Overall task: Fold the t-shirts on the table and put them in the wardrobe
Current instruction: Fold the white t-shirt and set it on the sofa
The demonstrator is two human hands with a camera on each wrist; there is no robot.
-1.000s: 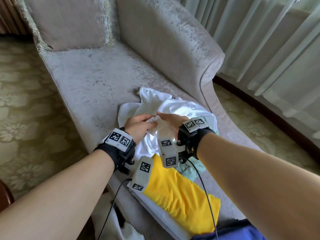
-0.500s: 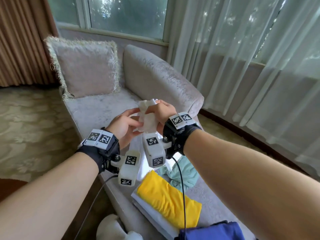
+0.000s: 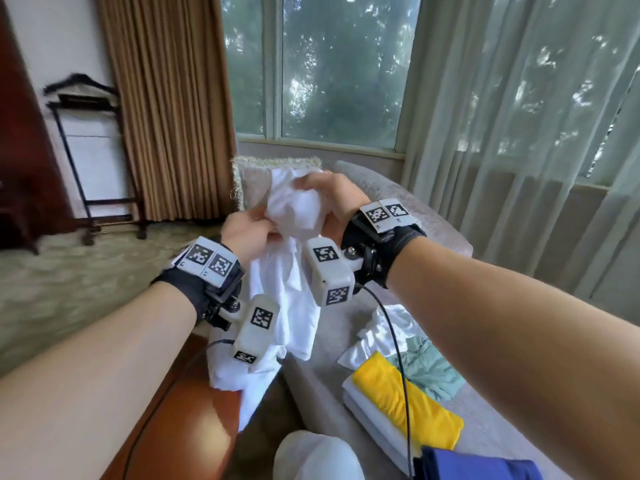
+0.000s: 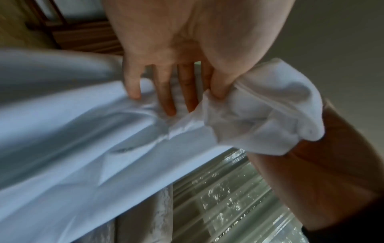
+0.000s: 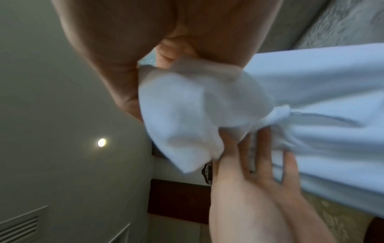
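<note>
both hands hold one white t-shirt up in the air, above the near end of the grey chaise. right hand: fingers curled round a bunched wad at the top of the cloth, gripping it; right wrist view shows the wad packed against the palm. left hand: just left of and slightly below the right, touching the same wad; in the left wrist view its thumb and fingers pinch gathered fabric, fingers fairly straight but closed on the cloth. rest of the shirt hangs down between the forearms, lower edge reaching near the person's knee and a reddish wooden edge at left. on the chaise seat, near right: folded stack with a yellow t-shirt on top of white folded pieces; a blue garment nearer still; a crumpled pale green garment and more loose white cloth just beyond the stack. far end: fringed cushion, partly hidden by the held shirt. behind: window, brown drape left, sheer curtains right, dark valet stand far left. wardrobe not identifiable in view.
</note>
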